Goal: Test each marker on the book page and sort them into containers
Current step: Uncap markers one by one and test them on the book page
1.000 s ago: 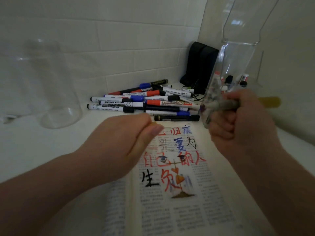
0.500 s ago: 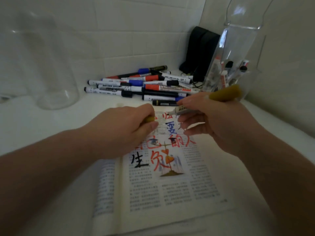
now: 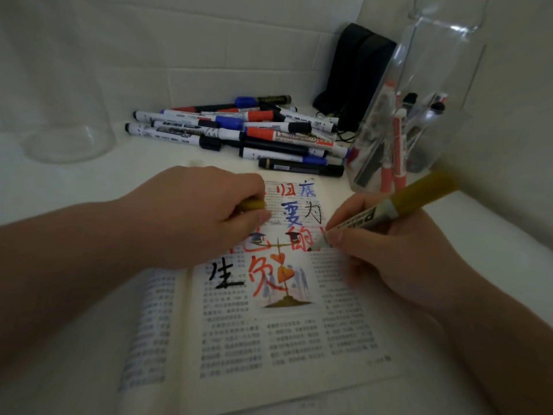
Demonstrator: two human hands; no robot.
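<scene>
- An empty glass jar (image 3: pixel 68 115) stands far left on the white counter, well apart from everything else.
- The left hand (image 3: pixel 191 217) rests on the upper left of the book page (image 3: pixel 284 310), fingers curled round a small yellow cap (image 3: pixel 253 204). The cap is probably light and easy to drop.
- Behind the book lies a pile of whiteboard markers (image 3: pixel 239 133) with red, blue and black caps, apparently untested.
- The right hand (image 3: pixel 389 253) pinches the yellow-ended marker (image 3: pixel 389 209) low on its barrel, like a pen. The tip touches the page beside the red characters.
- This marker should be light and stiff, with a smooth plastic barrel. A hold near the nib suits writing; mid-barrel would suit dropping it into a jar.
- The tall glass container (image 3: pixel 419 70) at right holds several markers. It is likely fragile and easy to tip.
</scene>
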